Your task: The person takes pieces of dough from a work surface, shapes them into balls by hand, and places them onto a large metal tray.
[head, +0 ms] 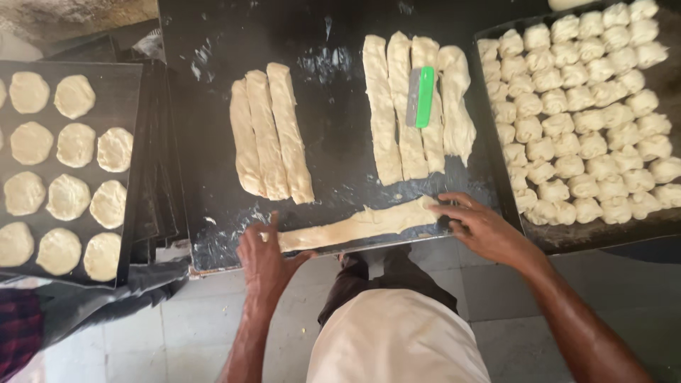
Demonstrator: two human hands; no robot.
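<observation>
A long strip of pale dough [358, 224] lies along the near edge of the dark worktop [333, 142]. My left hand [264, 257] rests on the strip's left end, fingers curled on it. My right hand [479, 225] presses on its right end with fingers spread flat. Three dough strips [271, 132] lie side by side left of centre. Several more dough strips [415, 106] lie to the right, with a green-handled scraper [421, 96] resting on top of them.
A dark tray [131, 106] on the left holds several flat round dough discs [67, 196], stacked over other trays. A tray [624, 234] on the right is packed with several small dough pieces [589, 106]. Grey tiled floor [511, 284] lies below.
</observation>
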